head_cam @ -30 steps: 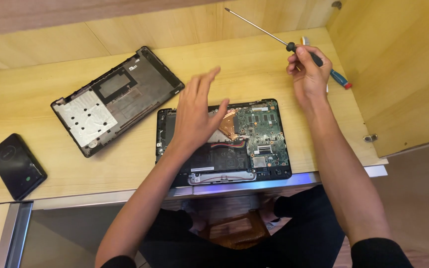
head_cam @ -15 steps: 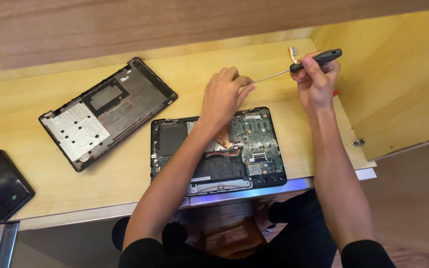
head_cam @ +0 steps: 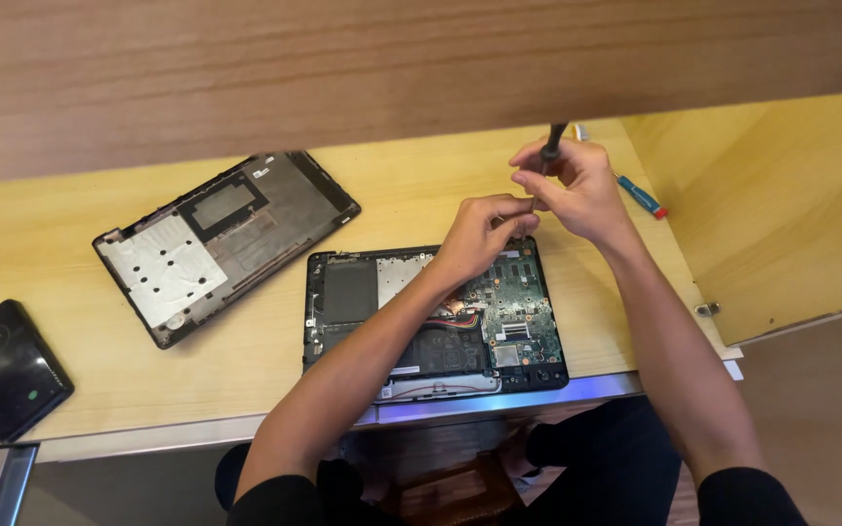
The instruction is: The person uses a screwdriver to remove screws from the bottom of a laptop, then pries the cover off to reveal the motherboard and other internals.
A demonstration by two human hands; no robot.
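Note:
An opened laptop [head_cam: 363, 302] lies bottom-up at the desk's front edge, its green circuit board [head_cam: 518, 302] and copper heat pipe exposed. My right hand [head_cam: 582, 190] grips a black-handled screwdriver [head_cam: 550, 144] held upright over the laptop's far right corner. My left hand [head_cam: 484, 234] pinches the screwdriver's thin shaft just above the board. The tip is hidden behind my fingers.
The removed bottom cover [head_cam: 221, 239] lies inside-up at the left. A black slab-shaped device [head_cam: 7, 368] rests at the far left. A small blue-and-red screwdriver [head_cam: 640, 195] lies beyond my right hand. A wooden shelf [head_cam: 343, 68] overhangs the desk; a side panel [head_cam: 782, 214] stands on the right.
The screwdriver swung from pointing away to upright over the laptop. My left hand lifted off the board and closed on the shaft. The view tilted, so the shelf now fills the top.

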